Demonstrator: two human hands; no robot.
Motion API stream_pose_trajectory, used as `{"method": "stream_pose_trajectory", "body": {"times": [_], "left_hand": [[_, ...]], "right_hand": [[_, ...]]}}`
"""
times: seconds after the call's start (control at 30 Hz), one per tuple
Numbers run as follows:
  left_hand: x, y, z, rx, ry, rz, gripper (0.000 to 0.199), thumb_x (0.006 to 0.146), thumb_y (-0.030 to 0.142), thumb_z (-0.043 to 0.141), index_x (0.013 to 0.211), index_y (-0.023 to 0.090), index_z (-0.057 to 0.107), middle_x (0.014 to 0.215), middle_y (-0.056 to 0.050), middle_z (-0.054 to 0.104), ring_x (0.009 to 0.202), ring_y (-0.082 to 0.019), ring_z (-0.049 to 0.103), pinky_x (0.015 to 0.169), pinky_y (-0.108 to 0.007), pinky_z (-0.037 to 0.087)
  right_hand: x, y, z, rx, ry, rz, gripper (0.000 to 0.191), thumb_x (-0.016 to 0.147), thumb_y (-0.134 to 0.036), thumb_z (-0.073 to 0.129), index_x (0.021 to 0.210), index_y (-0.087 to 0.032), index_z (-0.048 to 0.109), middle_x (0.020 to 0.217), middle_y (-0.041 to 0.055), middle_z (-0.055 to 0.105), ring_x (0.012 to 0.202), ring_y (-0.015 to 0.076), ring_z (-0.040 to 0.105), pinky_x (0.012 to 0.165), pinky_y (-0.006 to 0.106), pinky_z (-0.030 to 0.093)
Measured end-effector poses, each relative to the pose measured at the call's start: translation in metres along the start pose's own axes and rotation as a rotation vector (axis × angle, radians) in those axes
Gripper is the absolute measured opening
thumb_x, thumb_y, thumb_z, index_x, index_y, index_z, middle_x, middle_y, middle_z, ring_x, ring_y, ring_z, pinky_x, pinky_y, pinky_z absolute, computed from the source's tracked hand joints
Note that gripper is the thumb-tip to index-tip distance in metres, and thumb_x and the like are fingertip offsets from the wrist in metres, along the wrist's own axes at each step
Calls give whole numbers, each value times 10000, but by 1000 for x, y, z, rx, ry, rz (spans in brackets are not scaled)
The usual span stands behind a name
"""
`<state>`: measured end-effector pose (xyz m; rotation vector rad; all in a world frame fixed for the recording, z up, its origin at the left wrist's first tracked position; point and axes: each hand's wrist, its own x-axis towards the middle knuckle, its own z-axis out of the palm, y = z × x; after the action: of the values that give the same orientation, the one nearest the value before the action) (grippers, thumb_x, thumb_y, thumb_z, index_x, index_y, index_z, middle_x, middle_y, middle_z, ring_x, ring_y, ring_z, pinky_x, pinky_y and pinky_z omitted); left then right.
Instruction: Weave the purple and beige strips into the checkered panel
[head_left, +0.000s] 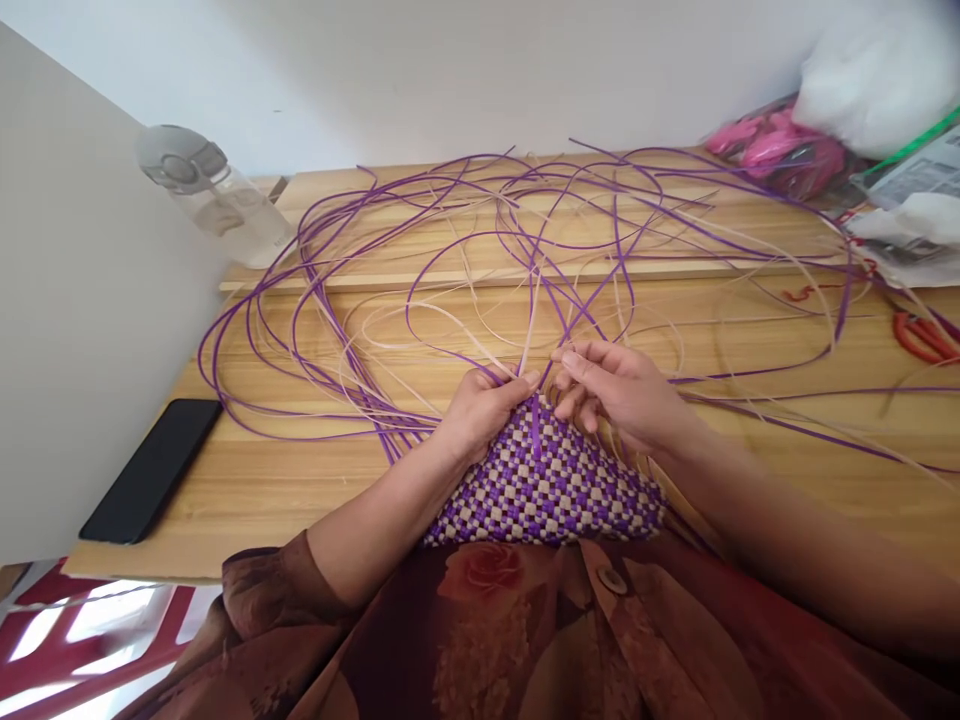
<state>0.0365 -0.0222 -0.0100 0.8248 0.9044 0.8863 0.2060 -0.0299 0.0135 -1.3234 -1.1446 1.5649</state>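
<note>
A purple and beige woven piece [544, 480] with a checkered pattern rests against my front at the table's near edge, its tip pointing away from me. My left hand [487, 405] is closed on the left side of that tip, thumb on top where the strands come out. Just right of the tip, my right hand [619, 390] pinches a strand between thumb and forefinger, its other fingers curled below. Long loose purple strands [322, 290] and beige strands [450, 315] fan out from the weave over the table. My fingers partly hide where they leave it.
On the wooden table [247, 480] a black phone [154, 470] lies at the left. A clear bottle with a grey lid [225, 195] stands behind it. Red-handled tool [926, 338], pink bagged items [780, 145] and a white plastic bag [881, 85] are at the right. A wall closes the back.
</note>
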Motion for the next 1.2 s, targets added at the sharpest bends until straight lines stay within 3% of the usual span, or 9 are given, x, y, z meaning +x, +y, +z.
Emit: {"method": "stream_pose_trajectory", "body": {"times": [0.13,0.27,0.4,0.5,0.67,0.8,0.9,1.03,1.2], "left_hand": [[1,-1,0,-25,-64,45,276,691,398,780,720,139,688,672,-24,657,609,-122,562,635,-246,422],[2,-1,-3,15,-85,48,296,690,411,781,748,135,691,666,-26,642,599,-123,552,605,-246,415],[2,-4,-5,88,-7,-3,321,686,422,778,629,141,634,549,5,571,481,-94,468,495,-236,322],[3,-7,-5,128,14,8,347,685,418,776,570,148,591,516,20,530,474,-85,433,497,-236,298],[5,9,-15,196,-36,-15,396,725,508,720,578,155,615,525,7,535,462,-88,420,487,-236,289],[5,39,-35,416,-302,-44,357,731,487,722,690,133,720,670,-71,661,571,-142,548,552,-246,382],[5,47,-45,482,-505,12,376,686,316,782,1013,138,733,880,-100,715,746,-190,618,674,-263,449],[7,39,-47,534,-493,49,774,732,261,730,1441,181,429,807,-24,668,649,-125,553,621,-233,415],[9,34,-44,619,-509,140,789,717,229,730,1432,179,402,743,44,572,598,-82,454,585,-209,358]], "right_hand": [[17,3,-2,-53,-74,203,372,772,-476,736,756,-156,547,614,-30,561,373,56,526,264,137,282],[24,4,0,-136,-37,86,374,747,-471,756,701,-163,549,488,-72,485,292,31,404,268,146,219],[52,-1,-38,-274,327,-11,233,758,-308,753,701,-157,585,499,-46,524,329,52,445,309,166,292],[80,-5,-79,-350,616,7,195,814,-201,672,670,-165,547,457,-59,474,314,46,396,302,173,224],[95,-16,-100,-437,601,16,243,851,-213,646,628,-151,570,463,-34,486,313,45,366,321,201,244],[72,-28,-94,-435,512,-2,374,943,-406,529,681,-151,607,544,3,518,365,50,418,366,213,287],[47,-32,-80,-455,376,-56,361,918,-453,564,731,-151,630,585,10,542,416,59,450,406,210,328],[21,-31,-37,-687,15,-245,343,858,-483,626,836,-150,707,675,30,624,548,99,513,499,224,367],[16,-23,27,-992,-45,-396,242,788,-418,684,832,-180,703,592,-26,568,514,82,435,500,241,258]]}}
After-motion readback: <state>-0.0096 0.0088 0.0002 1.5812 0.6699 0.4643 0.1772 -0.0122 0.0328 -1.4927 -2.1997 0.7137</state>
